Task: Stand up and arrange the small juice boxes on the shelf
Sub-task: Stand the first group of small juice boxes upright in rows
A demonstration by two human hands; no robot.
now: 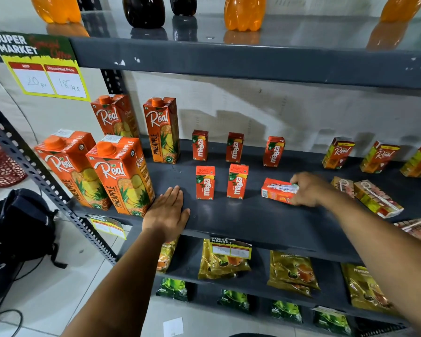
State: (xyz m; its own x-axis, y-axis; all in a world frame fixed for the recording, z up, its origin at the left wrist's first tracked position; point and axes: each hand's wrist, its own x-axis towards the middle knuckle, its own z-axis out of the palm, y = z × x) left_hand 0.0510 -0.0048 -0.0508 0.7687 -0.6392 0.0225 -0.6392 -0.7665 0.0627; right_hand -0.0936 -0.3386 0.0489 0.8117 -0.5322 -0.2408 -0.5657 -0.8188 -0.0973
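Several small red Maaza juice boxes stand upright on the dark shelf (241, 215): three in a back row (235, 147) and two in front (205, 183). One more Maaza box (277, 190) lies on its side to their right, and my right hand (308, 189) grips its right end. My left hand (167, 210) rests flat, fingers apart, on the shelf's front edge. Small yellow-red Real boxes stand at the back right (338, 153); others lie flat nearer the front (377, 198).
Tall Real pineapple cartons (122, 176) stand at the shelf's left end. Soda bottles (244, 12) fill the shelf above, and tea packets (292, 271) the shelves below. A dark backpack (22, 227) sits on the floor at left.
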